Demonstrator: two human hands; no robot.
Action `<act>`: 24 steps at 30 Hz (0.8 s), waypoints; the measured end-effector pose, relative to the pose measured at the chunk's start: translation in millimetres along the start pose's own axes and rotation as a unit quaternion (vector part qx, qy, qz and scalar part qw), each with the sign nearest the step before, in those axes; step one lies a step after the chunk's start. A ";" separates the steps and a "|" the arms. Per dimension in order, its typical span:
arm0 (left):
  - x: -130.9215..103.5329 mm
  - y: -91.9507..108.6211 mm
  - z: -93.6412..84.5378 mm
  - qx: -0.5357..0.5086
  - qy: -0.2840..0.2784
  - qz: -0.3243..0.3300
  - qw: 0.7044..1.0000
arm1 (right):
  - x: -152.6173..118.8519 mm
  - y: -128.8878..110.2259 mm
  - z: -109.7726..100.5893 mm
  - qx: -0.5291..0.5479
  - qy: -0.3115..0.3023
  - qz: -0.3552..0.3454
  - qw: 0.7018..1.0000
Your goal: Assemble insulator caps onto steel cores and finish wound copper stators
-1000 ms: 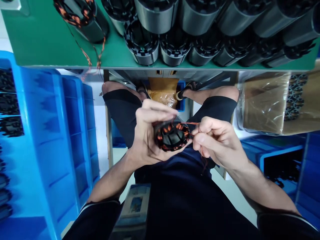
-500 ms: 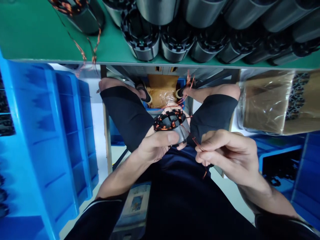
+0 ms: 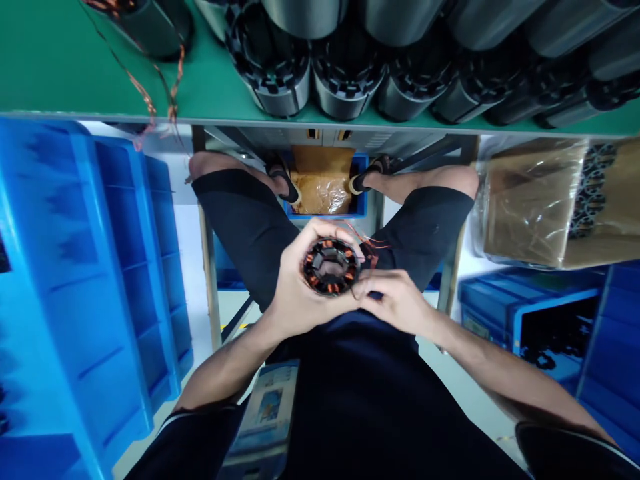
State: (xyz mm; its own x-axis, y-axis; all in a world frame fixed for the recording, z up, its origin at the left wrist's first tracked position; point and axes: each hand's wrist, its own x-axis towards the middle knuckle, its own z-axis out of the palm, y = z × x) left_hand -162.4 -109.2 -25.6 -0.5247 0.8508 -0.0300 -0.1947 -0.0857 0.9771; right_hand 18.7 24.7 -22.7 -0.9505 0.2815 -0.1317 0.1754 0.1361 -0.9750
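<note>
Held above my lap is a round black stator (image 3: 311,281) with copper windings, its open end facing up toward the camera. My left hand (image 3: 296,287) wraps round it from the left, fingers over the far side and thumb along the near side. At the stator's lower right edge, my right hand (image 3: 395,299) is closed, with thumb and fingertips pinched on a thin wire. Loose copper wires (image 3: 367,241) stick out to the right, above my right hand.
A green bench (image 3: 45,73) ahead carries rows of metal cylinders (image 3: 283,100) and a wound stator with hanging wires (image 3: 155,30). Blue crates (image 3: 100,300) stand at the left. At the right are a plastic-lined carton (image 3: 530,200) and a blue bin (image 3: 495,300) of black parts.
The stator has turned so that its open end faces the camera. My right hand has moved left, from holding wires away from the stator to its edge.
</note>
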 end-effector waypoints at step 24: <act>-6.5 21.6 1.5 0.118 0.029 0.208 0.970 | -5.8 -74.1 -110.6 -0.209 0.166 0.021 0.964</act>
State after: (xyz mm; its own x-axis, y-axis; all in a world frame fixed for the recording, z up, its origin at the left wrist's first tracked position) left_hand -161.9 -115.7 -4.0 -0.5646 0.7362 0.3732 0.2369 -0.2886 0.9277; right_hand 39.6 118.0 70.0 -0.8181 0.5739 -0.0370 0.3656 0.4693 -0.8038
